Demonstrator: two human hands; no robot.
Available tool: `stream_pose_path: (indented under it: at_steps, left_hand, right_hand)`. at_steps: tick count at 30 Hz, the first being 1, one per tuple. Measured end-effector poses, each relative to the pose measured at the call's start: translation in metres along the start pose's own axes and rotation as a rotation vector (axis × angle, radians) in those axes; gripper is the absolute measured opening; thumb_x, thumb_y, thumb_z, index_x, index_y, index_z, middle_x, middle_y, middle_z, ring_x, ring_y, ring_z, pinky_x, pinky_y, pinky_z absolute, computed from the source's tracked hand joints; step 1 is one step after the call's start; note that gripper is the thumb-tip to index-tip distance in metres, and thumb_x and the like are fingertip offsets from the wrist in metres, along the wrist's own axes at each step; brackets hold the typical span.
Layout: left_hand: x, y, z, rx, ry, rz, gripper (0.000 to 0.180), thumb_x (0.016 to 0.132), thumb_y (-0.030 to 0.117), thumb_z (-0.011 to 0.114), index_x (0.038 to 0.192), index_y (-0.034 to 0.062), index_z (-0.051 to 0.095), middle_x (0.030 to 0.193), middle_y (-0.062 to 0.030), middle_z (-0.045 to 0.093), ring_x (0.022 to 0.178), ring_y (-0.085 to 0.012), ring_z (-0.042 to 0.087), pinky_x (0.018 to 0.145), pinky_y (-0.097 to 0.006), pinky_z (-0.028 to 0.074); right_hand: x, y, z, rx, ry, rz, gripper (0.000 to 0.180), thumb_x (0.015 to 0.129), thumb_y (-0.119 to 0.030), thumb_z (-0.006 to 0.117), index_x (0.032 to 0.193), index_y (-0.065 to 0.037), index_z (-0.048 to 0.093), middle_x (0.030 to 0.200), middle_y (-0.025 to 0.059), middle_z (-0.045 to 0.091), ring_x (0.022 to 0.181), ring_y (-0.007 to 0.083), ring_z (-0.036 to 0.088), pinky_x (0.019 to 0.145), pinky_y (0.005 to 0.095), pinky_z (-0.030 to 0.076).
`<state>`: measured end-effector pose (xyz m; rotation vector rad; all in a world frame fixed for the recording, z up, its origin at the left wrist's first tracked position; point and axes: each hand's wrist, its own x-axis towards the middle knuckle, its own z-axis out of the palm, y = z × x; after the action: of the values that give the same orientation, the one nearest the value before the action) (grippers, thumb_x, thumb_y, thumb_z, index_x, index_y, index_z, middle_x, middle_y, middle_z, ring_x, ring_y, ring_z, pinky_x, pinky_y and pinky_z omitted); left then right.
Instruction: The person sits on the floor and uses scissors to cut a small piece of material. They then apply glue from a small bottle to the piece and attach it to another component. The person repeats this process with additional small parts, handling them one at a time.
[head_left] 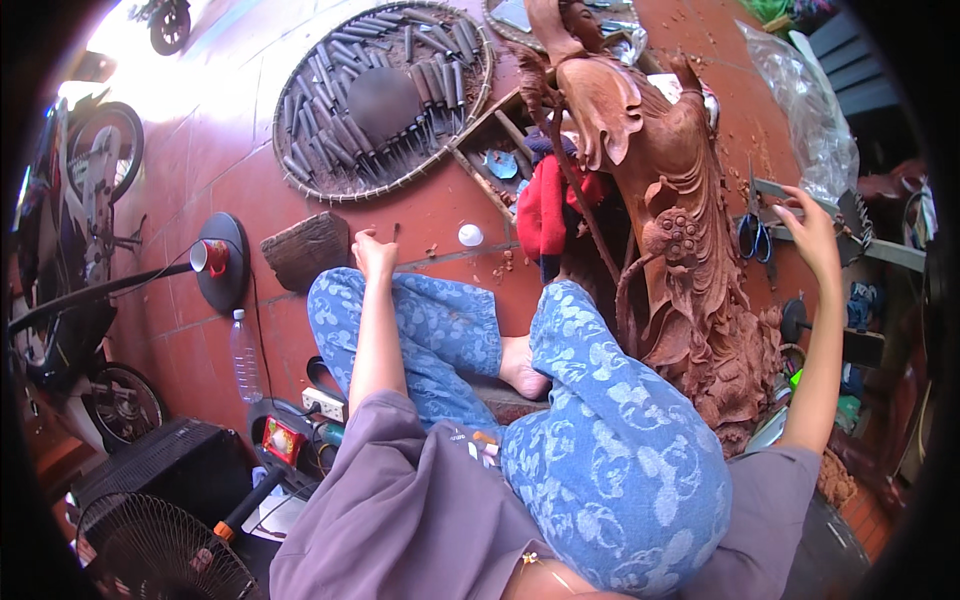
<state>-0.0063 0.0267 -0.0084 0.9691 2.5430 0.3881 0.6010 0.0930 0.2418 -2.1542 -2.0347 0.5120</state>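
My left hand (374, 256) hangs beside my knee with its fingers curled in; what they hold, if anything, I cannot make out. Right by its fingertips shows a small dark stick (396, 232). A wooden block (304, 250) lies just left of that hand. Off to the right, my right hand (812, 232) is stretched out, fingers apart, close to a grey metal bar (768, 187) and a pair of blue-handled scissors (755, 238). Whether it touches the bar cannot be told. Between my hands stands a tall carved wooden statue (690, 200) with draped folds and a lotus pod.
A round woven tray (284, 165) full of chisels sits on the tiled floor ahead. Nearby are a red cloth (543, 210), a small white container (470, 235) and wood chips. At left stand a plastic bottle (245, 357), a fan (160, 555) and a motorbike (90, 180).
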Motion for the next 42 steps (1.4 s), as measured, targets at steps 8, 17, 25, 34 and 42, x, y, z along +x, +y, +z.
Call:
stream_pose_path:
  at_steps: [8, 17, 25, 34, 42]
  left_hand:
    - [-0.003, 0.001, 0.026, 0.046, 0.010, -0.055, 0.028, 0.072, 0.025, 0.074, 0.090, 0.0058, 0.066, 0.104, -0.0175, 0.057, 0.099, -0.0324, 0.056, 0.086, -0.040, 0.045]
    - [-0.089, 0.042, -0.056, -1.153, -0.574, 0.100, 0.019, 0.091, 0.020, 0.056, 0.092, 0.0009, 0.059, 0.078, -0.0039, 0.061, 0.067, -0.0081, 0.056, 0.060, -0.019, 0.045]
    - [-0.221, 0.069, -0.181, -1.465, -0.852, 0.211, 0.012, 0.088, 0.009, 0.059, 0.095, 0.0015, 0.054, 0.079, -0.0070, 0.061, 0.071, -0.0119, 0.059, 0.062, -0.020, 0.047]
    - [-0.250, 0.087, -0.203, -1.662, -0.814, 0.348, 0.029, 0.077, -0.002, 0.070, 0.086, 0.0066, 0.044, 0.076, -0.0071, 0.062, 0.069, -0.0122, 0.061, 0.061, -0.022, 0.047]
    - [-0.252, 0.093, -0.214, -1.621, -0.719, 0.421, 0.032, 0.076, -0.002, 0.070, 0.088, 0.0065, 0.042, 0.077, -0.0064, 0.062, 0.072, -0.0107, 0.063, 0.067, -0.022, 0.052]
  right_hand:
    - [-0.129, -0.151, -0.042, 0.308, 0.101, -0.247, 0.039, 0.073, 0.000, 0.064, 0.112, -0.001, 0.059, 0.096, 0.0099, 0.062, 0.082, 0.0161, 0.061, 0.074, 0.0278, 0.048]
    - [-0.172, -0.217, -0.020, 0.615, -0.006, -0.366, 0.029, 0.072, -0.004, 0.068, 0.100, 0.002, 0.064, 0.086, 0.0132, 0.066, 0.077, 0.0188, 0.064, 0.071, 0.0277, 0.049]
    - [-0.141, -0.285, 0.016, 0.838, -0.431, -0.409, 0.022, 0.080, -0.005, 0.064, 0.101, 0.002, 0.064, 0.085, 0.0096, 0.067, 0.080, 0.0113, 0.062, 0.072, 0.0246, 0.049]
    - [-0.140, -0.323, -0.007, 0.739, -0.571, -0.529, 0.020, 0.076, -0.004, 0.069, 0.094, 0.003, 0.066, 0.085, 0.0087, 0.068, 0.080, 0.0104, 0.063, 0.073, 0.0241, 0.049]
    - [-0.137, -0.323, 0.003, 0.826, -0.586, -0.492, 0.019, 0.075, -0.001, 0.068, 0.093, 0.004, 0.066, 0.087, 0.0085, 0.067, 0.081, 0.0105, 0.062, 0.074, 0.0235, 0.049]
